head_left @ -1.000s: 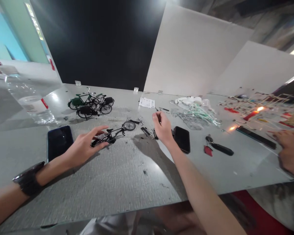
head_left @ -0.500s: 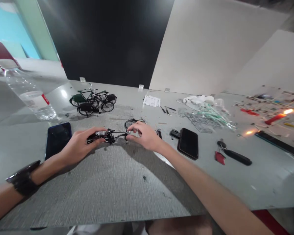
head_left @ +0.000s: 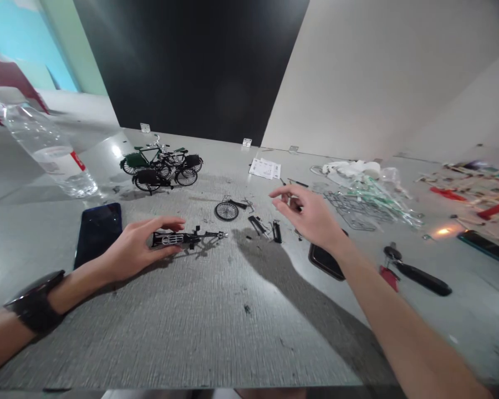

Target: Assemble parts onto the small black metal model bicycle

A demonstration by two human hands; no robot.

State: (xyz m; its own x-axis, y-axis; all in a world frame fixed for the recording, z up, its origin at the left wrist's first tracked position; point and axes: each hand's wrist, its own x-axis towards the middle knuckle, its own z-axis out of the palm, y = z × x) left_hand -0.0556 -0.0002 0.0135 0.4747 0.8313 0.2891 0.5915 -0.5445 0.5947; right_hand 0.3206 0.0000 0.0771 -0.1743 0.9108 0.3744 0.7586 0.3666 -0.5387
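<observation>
My left hand (head_left: pixel 143 244) curves round the rear of a black model bicycle frame (head_left: pixel 191 238), thumb on one side and fingers on the other. The frame points right, with its pedals and silver rack seen from above and no front wheel on it. My right hand (head_left: pixel 310 213) hovers to the right over the table, fingers bent and apart, with nothing visible in it. Between the hands lie a loose spoked wheel (head_left: pixel 227 211), a handlebar piece (head_left: pixel 249 205) touching or close to it, and small black parts (head_left: pixel 276 231).
Several model bicycles (head_left: pixel 162 169) stand behind the left hand, near a water bottle (head_left: pixel 54 149) and a phone (head_left: pixel 97 230). Another phone (head_left: pixel 326 263) lies under the right wrist. Further right are keys (head_left: pixel 419 277), plastic scraps (head_left: pixel 366 183) and a lit red candle (head_left: pixel 497 209).
My right hand has left the front of the bicycle frame and moved right, uncovering the loose wheel and small parts. My left hand stays at the frame's rear. The view has shifted slightly.
</observation>
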